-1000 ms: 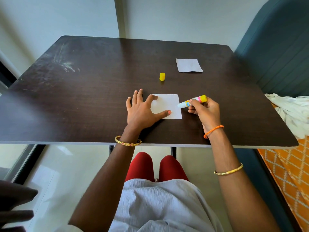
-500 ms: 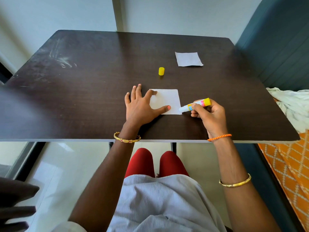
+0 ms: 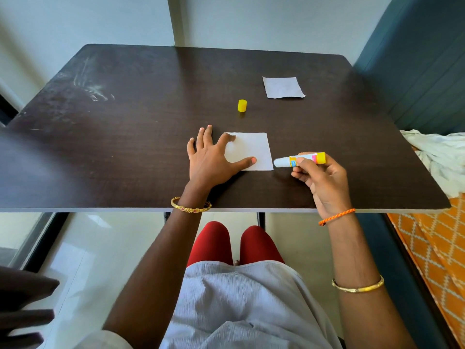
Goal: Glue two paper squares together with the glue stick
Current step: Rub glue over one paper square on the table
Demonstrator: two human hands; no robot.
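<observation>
The left hand [image 3: 211,159] lies flat, fingers spread, pinning the near square [image 3: 251,150] at frame centre; the right hand [image 3: 324,182] grips the uncapped glue stick [image 3: 299,160] just off its right edge. The second square [image 3: 283,87] waits upper right. Glue may smear the worktop [image 3: 125,134], or the thumb could stick.

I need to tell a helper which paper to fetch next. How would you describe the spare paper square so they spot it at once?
On the dark table, look at the far right part, beyond the yellow cap. The spare paper square lies there flat and alone; unlike the near paper square, no hand touches it.
</observation>
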